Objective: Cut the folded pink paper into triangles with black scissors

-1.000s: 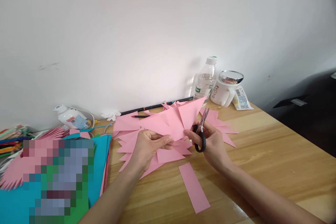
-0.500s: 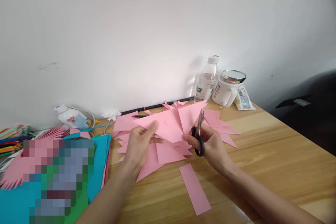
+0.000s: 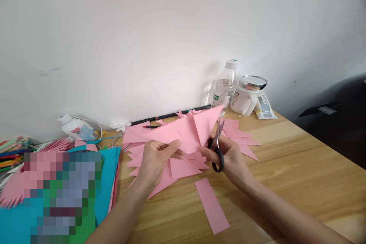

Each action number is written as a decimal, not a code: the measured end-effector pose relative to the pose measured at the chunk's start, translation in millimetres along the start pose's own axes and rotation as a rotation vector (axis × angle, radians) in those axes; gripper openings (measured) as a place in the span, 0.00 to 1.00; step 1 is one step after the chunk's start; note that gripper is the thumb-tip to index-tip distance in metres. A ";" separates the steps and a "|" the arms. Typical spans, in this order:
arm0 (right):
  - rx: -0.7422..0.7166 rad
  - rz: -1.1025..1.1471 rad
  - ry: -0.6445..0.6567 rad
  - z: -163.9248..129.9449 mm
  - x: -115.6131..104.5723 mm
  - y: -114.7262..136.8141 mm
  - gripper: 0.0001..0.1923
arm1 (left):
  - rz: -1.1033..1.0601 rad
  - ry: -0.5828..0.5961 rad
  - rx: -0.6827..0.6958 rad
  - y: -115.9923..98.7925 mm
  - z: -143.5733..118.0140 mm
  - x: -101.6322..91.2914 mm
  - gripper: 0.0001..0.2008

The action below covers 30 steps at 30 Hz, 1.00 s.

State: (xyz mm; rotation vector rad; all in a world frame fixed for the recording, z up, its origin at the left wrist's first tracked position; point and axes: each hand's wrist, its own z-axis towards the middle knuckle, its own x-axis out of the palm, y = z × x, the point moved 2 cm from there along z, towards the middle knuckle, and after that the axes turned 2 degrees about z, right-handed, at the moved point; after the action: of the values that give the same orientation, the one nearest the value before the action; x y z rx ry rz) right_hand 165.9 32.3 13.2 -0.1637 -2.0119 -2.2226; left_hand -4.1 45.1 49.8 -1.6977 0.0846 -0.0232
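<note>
Between thumb and fingers, my left hand (image 3: 157,160) pinches the lower edge of a folded pink paper (image 3: 183,131), held up above the table. The paper's right part is folded over into a triangular flap, and its tip points up to the right. My right hand (image 3: 228,156) holds black-handled scissors (image 3: 218,145), blades pointing up and slightly parted, just right of the flap. The thumb and fingertips of that hand are also at the paper's lower right corner. Beneath the held sheet lie several pointed pink paper pieces (image 3: 185,168). A pink paper strip (image 3: 212,206) lies nearer on the table.
Against the wall stand a water bottle (image 3: 224,87) and a white mug (image 3: 246,97), with a small packet (image 3: 265,107) beside them. At left are coloured sheets (image 3: 107,183), a fringed pink paper (image 3: 14,187) and a white bottle (image 3: 77,126) on its side. A red-tipped pen (image 3: 151,126) lies behind the paper.
My left hand has slid right and slightly down along the paper's lower edge. The paper has tilted a little, its left end lower. My right hand and the scissors have barely moved.
</note>
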 end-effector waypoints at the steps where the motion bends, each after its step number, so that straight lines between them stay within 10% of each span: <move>1: -0.008 -0.006 0.058 -1.0 1.4 0.6 0.14 | -0.020 -0.018 0.008 -1.6 0.1 -0.7 0.10; 11: 0.194 0.028 0.593 -19.0 16.9 -8.6 0.22 | -0.189 -0.205 0.082 -13.0 -6.1 -3.0 0.06; 30: 0.251 0.088 0.607 -18.3 18.9 -7.6 0.19 | 0.044 -0.181 0.042 -1.0 -10.8 10.2 0.05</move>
State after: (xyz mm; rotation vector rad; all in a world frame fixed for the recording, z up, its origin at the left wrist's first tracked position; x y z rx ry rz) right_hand 146.2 14.2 7.2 0.3930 -1.8543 -1.6669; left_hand 5.4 33.7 51.8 -1.6484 -0.0139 0.1596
